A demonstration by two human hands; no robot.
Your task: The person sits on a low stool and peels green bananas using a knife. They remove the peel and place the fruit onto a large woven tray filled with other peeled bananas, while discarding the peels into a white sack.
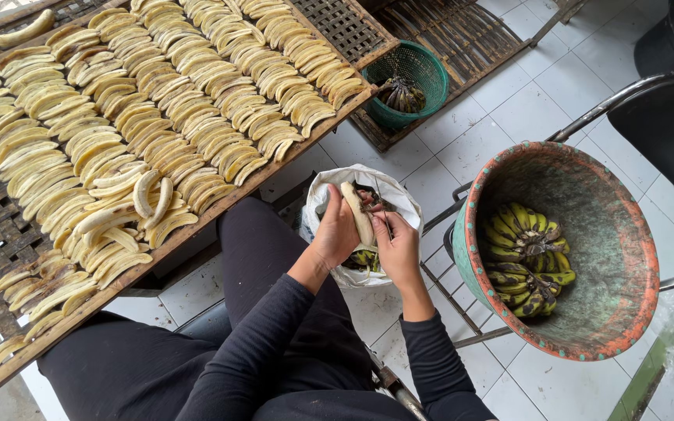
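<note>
While hands (368, 238) peel banana (359, 212), white bag (399, 199) beneath

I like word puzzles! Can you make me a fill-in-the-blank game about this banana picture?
1. The left hand holds a peeled ____ over the white bag.
2. The unpeeled bananas lie in a big round ____.
3. The small basket on the floor is ____ in colour.
4. Rows of peeled bananas lie on a woven ____.

Missing words: banana; tub; green; rack
</note>
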